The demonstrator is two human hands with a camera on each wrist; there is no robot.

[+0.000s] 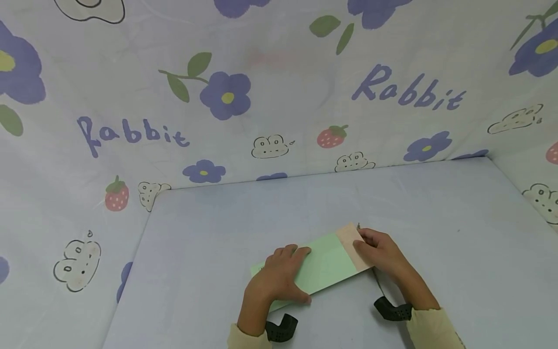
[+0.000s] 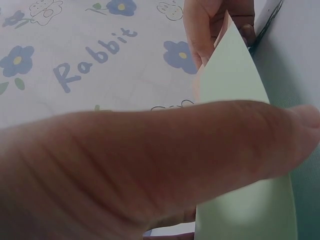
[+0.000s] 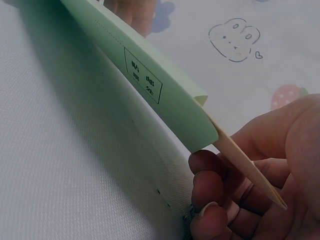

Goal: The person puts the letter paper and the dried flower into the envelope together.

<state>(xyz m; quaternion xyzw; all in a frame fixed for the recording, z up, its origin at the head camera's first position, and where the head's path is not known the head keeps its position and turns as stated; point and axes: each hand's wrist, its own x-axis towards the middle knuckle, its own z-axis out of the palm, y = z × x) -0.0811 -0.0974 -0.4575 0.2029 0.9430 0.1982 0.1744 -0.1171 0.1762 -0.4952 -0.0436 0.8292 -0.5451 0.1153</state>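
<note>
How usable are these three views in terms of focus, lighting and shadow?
Head view: even, soft light, sharp throughout, both hands and the green envelope clear. Left wrist view: a blurred thumb fills most of the frame, the envelope beyond is soft. Right wrist view: printed box on the envelope is readable; shadow darkens the cloth beneath; the near fingers are dim.
</note>
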